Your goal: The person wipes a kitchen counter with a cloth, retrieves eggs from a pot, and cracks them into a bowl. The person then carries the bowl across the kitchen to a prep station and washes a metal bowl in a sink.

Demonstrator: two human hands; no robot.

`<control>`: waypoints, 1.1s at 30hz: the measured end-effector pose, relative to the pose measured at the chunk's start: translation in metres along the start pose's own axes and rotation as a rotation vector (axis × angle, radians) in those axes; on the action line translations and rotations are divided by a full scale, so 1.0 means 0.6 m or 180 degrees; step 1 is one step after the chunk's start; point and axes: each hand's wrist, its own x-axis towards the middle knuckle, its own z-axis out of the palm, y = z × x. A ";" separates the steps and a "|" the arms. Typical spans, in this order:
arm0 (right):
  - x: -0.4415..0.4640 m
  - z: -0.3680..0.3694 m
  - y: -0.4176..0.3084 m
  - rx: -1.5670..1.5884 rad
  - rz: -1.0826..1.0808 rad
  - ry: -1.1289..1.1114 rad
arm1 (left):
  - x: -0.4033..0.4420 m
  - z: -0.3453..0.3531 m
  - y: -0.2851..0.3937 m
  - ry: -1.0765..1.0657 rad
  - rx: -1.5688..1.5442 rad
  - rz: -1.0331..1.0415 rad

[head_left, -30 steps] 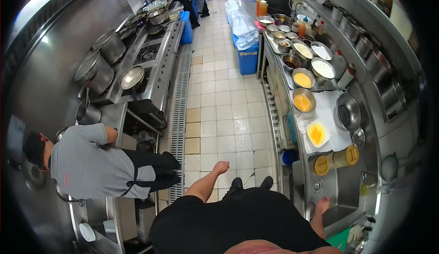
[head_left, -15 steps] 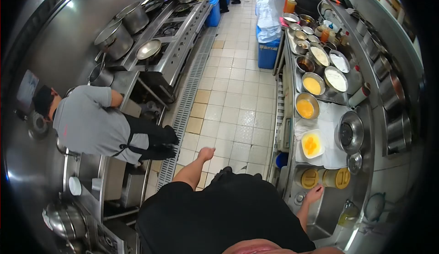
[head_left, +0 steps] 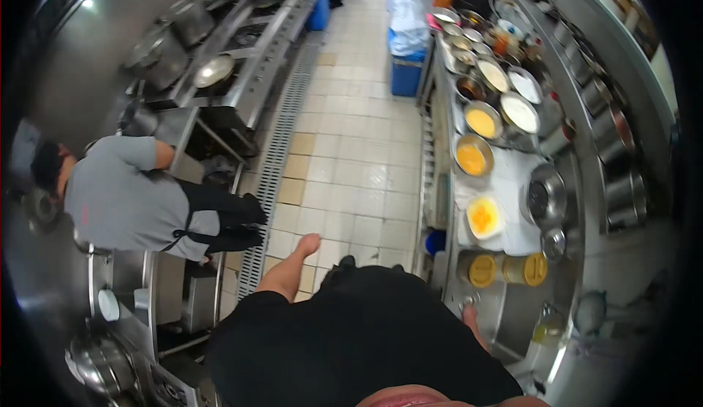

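My left hand (head_left: 310, 244) hangs over the tiled floor in front of my body, its fingers curled closed with nothing visible in them. At the sink's left edge, my right hand (head_left: 470, 313) is low beside a small clear glass (head_left: 466, 301). The hand partly covers the glass; blur hides whether its fingers grip it. Just beyond stand two jars with yellow lids, a left jar (head_left: 481, 271) and a right jar (head_left: 526, 268). A white square container (head_left: 485, 218) with egg yolks rests on white cloth past the jars.
Metal bowls of yellow liquid (head_left: 472, 159) and white powder (head_left: 520, 112) line the right counter. A large steel bowl (head_left: 545, 193) sits near the wall. On the left, a co-worker in a grey shirt (head_left: 128, 194) bends over the counter by the stoves (head_left: 245, 77).
My right hand has moved left, away from the yellow-lidded jars, to the small glass. My left hand stays closed. The whole view has shifted slightly.
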 end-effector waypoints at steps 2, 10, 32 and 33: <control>-0.046 0.001 -0.034 -0.0096 0.0097 0.0028 | -0.046 0.015 -0.003 -0.0801 -0.0471 -0.0312; -0.068 0.015 -0.058 -0.0480 -0.0724 0.0147 | -0.002 0.033 -0.049 -0.0989 0.0235 0.0449; 0.017 -0.008 0.097 -0.2958 -0.1439 0.1228 | 0.057 0.003 0.024 -0.1436 0.0028 0.0403; 0.010 -0.027 0.087 -0.3147 -0.1685 0.1392 | 0.050 0.005 0.010 -0.1465 -0.0012 0.0328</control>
